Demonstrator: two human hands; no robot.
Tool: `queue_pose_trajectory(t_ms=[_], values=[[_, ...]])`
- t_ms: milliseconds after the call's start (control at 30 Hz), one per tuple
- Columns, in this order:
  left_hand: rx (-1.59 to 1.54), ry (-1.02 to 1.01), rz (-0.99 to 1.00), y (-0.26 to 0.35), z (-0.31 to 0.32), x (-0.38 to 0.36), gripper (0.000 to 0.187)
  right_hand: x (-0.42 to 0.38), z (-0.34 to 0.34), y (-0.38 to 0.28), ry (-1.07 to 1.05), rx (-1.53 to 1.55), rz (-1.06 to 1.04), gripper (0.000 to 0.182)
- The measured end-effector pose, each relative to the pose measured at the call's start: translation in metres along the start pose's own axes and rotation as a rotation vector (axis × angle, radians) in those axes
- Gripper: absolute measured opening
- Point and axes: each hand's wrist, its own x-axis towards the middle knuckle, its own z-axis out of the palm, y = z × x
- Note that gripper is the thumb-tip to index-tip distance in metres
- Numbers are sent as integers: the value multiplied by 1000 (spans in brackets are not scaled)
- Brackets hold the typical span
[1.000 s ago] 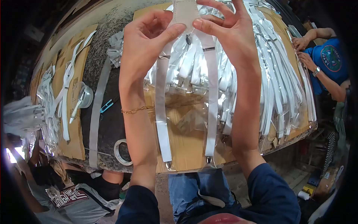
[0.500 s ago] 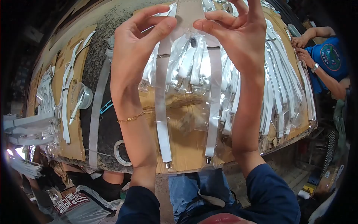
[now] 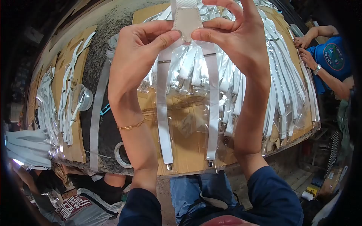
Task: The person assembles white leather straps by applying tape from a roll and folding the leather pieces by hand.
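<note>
A pair of white suspenders hangs between my hands, partly inside a clear plastic sleeve. Its stitched pale back patch is at the top, and two straps run down from it to metal clips. My left hand pinches the left lower corner of the patch between thumb and finger. On the opposite corner, my right hand grips with thumb and index finger, its other fingers raised. Behind the straps lie many bagged white suspenders.
Cardboard covers part of the table. To the left are a tape roll, a blue clip-like piece, a clear round container and more white straps. A co-worker in blue works at right; another person is lower left.
My hands have drawn slightly closer together at the patch, and the patch sits a little lower and further left. At far left, the other person's bundle of white straps has shifted.
</note>
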Motion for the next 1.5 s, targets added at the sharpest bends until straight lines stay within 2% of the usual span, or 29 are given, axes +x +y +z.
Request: queue_pose_trajectory(t_ms=[100, 200, 300, 367, 500, 567, 600, 633, 700, 733, 767, 800, 833, 900, 967, 1167, 1300, 1367, 1500], values=[[5, 19, 32, 6, 7, 0, 25, 2, -9, 4, -68, 124, 39, 101], [59, 74, 56, 7, 8, -1, 24, -4, -4, 7, -128, 16, -152, 101], [42, 139, 99, 7, 5, -1, 29, -4, 6, 8, 37, -174, -413, 99], [-186, 137, 158, 4, 2, 0, 37, 0, -1, 2, -13, -67, -251, 98], [-241, 38, 207, -2, 0, 1, 46, 5, -6, -7, 0, 258, -90, 98], [127, -43, 132, -3, -2, -3, 45, 7, -4, -4, 29, 158, -163, 98], [99, -66, 73, 3, 1, -4, 38, 9, -2, 0, 37, 125, -189, 98], [100, -61, 79, 7, 4, -5, 38, 12, 0, 13, 85, 138, -309, 94], [217, 86, 30, 15, 9, -6, 28, 11, 0, 29, 129, 152, -443, 90], [189, 176, 145, 14, 15, -8, 20, 9, -3, 31, 98, 189, -443, 98], [189, 183, 159, 18, 15, -9, 20, 10, -7, 33, 65, 226, -444, 107], [255, 183, 271, 22, 15, -10, 20, 13, -11, 34, 47, 165, -488, 115], [321, 184, 384, 25, 15, -10, 21, 15, -12, 35, 42, 162, -506, 115], [322, 222, 429, 33, 17, -15, 19, 12, -13, 37, -1, 430, -582, 109], [350, 261, 441, 39, 19, -19, 19, 11, -12, 37, 43, 430, -590, 115], [355, 272, 438, 50, 21, -25, 24, 9, -13, 33, 25, 444, -706, 117], [273, 155, 400, 54, 21, -26, 22, 9, -14, 28, 45, 447, -742, 118], [-4, 131, 421, 56, 18, -25, 26, 9, -17, 24, 45, 488, -762, 119], [117, 67, 412, 59, 7, -29, 31, 6, -16, 20, 34, 546, -785, 121]])
